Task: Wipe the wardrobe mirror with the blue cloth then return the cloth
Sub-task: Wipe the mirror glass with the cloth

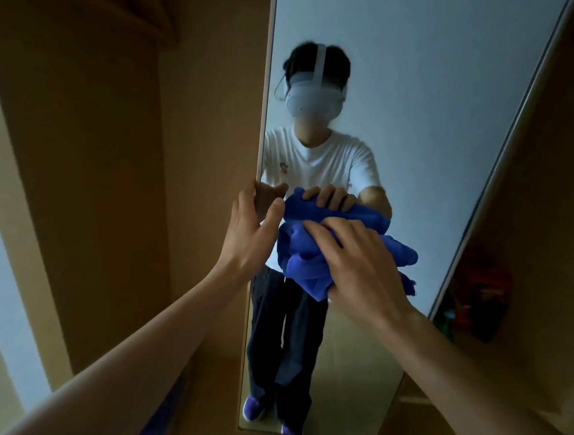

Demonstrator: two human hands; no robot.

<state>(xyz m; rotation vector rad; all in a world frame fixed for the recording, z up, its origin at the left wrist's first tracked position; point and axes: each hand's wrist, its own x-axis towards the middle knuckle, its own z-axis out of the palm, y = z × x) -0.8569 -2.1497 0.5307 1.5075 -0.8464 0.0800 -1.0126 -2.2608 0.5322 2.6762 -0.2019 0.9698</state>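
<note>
Head view shows the right hand (361, 261) pressing the blue cloth (304, 263) against the mirror (423, 125), about the middle of its height and near its left side. The fingers of this hand are curled over the bunched cloth and grip it; loose folds hang out to the left and to the right of the hand. The left hand (250, 228) is just beside the cloth, at the left edge of the mirror. Its fingers are straight and lie along this edge, the thumb touches the glass, and it holds nothing. The brown wardrobe (111, 169) panel stands to the left of the mirror. Both hands and the cloth are reflected in the glass.
</note>
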